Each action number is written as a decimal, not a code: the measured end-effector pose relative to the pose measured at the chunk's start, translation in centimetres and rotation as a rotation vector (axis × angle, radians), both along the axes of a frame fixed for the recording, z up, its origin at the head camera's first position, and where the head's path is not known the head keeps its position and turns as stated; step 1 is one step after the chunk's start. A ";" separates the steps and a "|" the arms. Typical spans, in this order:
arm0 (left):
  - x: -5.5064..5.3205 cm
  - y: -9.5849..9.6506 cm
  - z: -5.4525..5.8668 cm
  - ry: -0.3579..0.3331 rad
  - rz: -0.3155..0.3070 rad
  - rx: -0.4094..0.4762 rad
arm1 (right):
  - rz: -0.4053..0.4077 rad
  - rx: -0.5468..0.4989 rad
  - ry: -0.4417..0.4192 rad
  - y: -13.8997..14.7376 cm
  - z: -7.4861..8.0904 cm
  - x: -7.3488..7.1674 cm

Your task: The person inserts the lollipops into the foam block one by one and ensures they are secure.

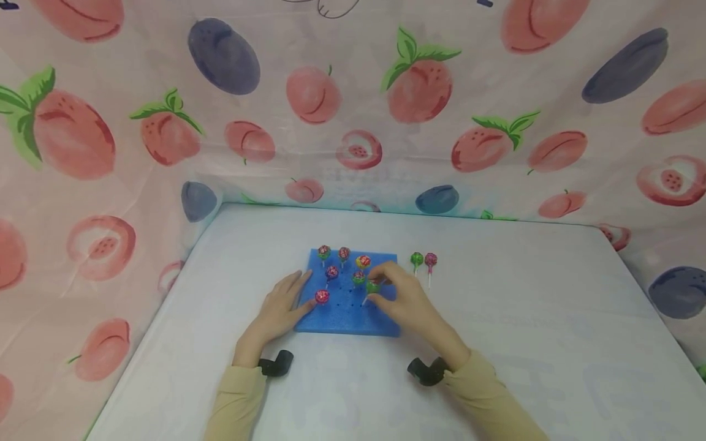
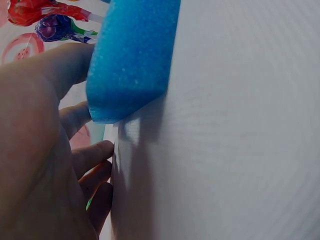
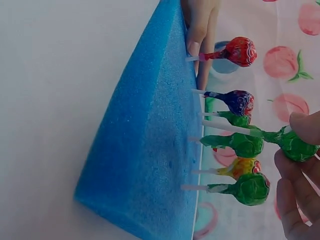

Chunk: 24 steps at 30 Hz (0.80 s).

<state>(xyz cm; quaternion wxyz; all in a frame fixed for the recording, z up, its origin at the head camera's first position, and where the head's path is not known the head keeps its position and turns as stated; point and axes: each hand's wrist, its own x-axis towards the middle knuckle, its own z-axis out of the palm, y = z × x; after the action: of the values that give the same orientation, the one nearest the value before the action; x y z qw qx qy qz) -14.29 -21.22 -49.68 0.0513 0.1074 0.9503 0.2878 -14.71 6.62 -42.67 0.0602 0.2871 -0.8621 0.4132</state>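
Note:
A blue foam board [image 1: 342, 323] with small holes lies on the table. Several wrapped lollipops stand in it, among them a red lollipop [image 1: 322, 296], a purple lollipop [image 1: 331, 272] and a yellow lollipop [image 1: 363, 261]. My right hand [image 1: 405, 300] pinches a green lollipop [image 3: 296, 146] by its wrapped head, over the board's right part. The stick slants, its lower end close to the foam; whether it sits in a hole I cannot tell. My left hand [image 1: 280, 306] rests at the board's left edge, fingers extended, thumb near the red lollipop.
To the right of the board, another green lollipop [image 1: 416, 259] and a pink lollipop [image 1: 431, 260] lie side by side on the white table [image 1: 524, 318]. A fruit-printed cloth [image 1: 353, 92] hangs behind the table and along its left side.

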 end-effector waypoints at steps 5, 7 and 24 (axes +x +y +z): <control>-0.1 0.0 0.0 -0.012 0.001 0.002 | 0.010 0.020 -0.007 -0.6 -0.3 -0.1; -0.1 0.0 0.0 -0.013 0.000 0.002 | 0.015 0.028 -0.006 -0.8 -0.4 -0.1; -0.1 0.0 0.1 -0.017 -0.003 0.008 | 0.048 0.057 0.020 -2.0 -1.1 -0.1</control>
<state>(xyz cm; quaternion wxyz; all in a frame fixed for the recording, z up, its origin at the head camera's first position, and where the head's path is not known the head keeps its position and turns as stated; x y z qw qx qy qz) -14.39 -21.24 -49.61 0.0593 0.1067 0.9484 0.2926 -14.77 4.66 -43.74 0.0506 0.3133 -0.8658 0.3868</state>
